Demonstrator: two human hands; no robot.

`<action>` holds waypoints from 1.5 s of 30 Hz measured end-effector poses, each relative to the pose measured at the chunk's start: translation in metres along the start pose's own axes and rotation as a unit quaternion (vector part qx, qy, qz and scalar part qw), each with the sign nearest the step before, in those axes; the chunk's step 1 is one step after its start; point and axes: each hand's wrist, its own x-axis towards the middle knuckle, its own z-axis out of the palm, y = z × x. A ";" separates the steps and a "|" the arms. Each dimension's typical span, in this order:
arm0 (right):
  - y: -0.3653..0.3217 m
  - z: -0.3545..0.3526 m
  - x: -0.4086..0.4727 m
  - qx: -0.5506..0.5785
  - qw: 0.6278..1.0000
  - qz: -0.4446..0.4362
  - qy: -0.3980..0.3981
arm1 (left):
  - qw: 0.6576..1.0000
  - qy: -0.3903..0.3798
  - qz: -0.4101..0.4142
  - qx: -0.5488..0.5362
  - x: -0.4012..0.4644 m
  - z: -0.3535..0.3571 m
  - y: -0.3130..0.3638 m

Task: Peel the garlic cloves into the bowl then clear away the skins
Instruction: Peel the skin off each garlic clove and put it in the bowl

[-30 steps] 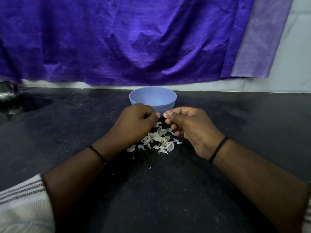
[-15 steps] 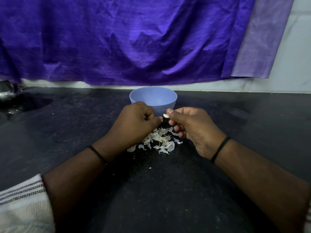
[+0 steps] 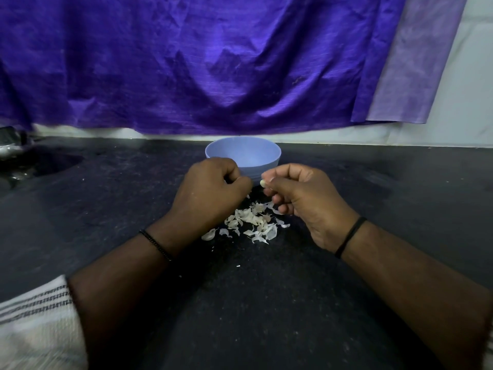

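A light blue bowl [image 3: 243, 153] stands on the black counter [image 3: 240, 303], just behind my hands. My right hand [image 3: 301, 198] pinches a small pale garlic clove [image 3: 262, 183] between thumb and forefinger, in front of the bowl's near wall. My left hand [image 3: 210, 193] is curled into a fist a little to the left of the clove; whatever it holds is hidden by the fingers. A loose heap of white garlic skins [image 3: 253, 222] lies on the counter below and between both hands. The inside bottom of the bowl is out of sight.
A purple cloth [image 3: 213, 62] hangs over the wall behind the counter. At the far left edge sits a shiny metal object [image 3: 10, 142] by a dark wet patch. Small white specks dot the counter in front of the skins.
My hands have drawn slightly apart, leaving a small gap between my left fingers and the clove. The right hand has lifted a little toward the bowl. The skin heap is unchanged.
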 end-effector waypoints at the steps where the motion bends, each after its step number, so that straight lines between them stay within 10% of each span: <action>1: 0.000 0.000 0.000 -0.004 1.000 -0.006 -0.001 | 1.000 -0.007 -0.003 0.003 0.000 0.000 0.000; 45: -0.008 0.003 -0.004 0.056 0.996 0.052 -0.036 | 0.981 -0.025 0.024 -0.192 -0.002 0.004 0.003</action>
